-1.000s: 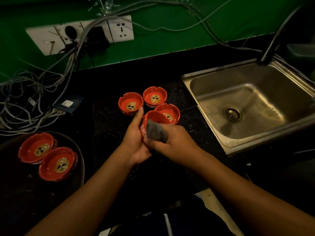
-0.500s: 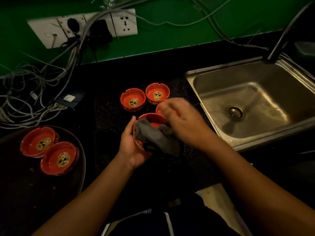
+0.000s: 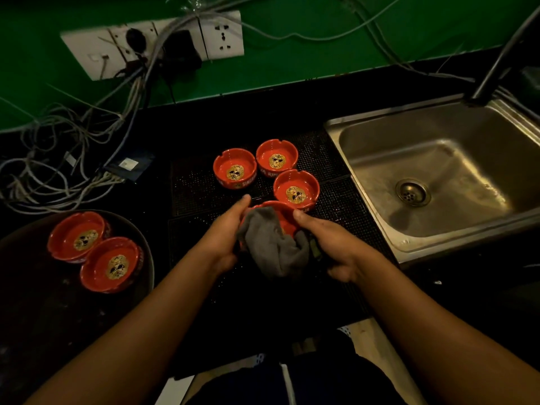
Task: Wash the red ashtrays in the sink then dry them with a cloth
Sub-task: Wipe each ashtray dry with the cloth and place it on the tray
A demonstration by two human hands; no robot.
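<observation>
My left hand [image 3: 223, 235] grips a red ashtray [image 3: 281, 215] by its left side, low over the black mat. A grey cloth [image 3: 271, 247] drapes over the ashtray's near half and hides most of it. My right hand [image 3: 333, 244] holds the cloth against the ashtray's right side, thumb on the rim. Three more red ashtrays [image 3: 235, 168] [image 3: 277, 157] [image 3: 296, 190] stand upright on the mat just beyond, each with a gold emblem inside. Two further ashtrays [image 3: 76, 235] [image 3: 112, 264] lie on a dark round tray [image 3: 143, 249] at the left.
A steel sink [image 3: 438, 176] with a drain sits at the right, its dark tap [image 3: 496, 59] behind it. Tangled cables [image 3: 58, 159] and wall sockets [image 3: 152, 42] fill the back left. A small blue packet [image 3: 130, 165] lies near the cables.
My right hand came back from over the far ashtray to the right side of the held ashtray. The cloth now hangs lower over its near half.
</observation>
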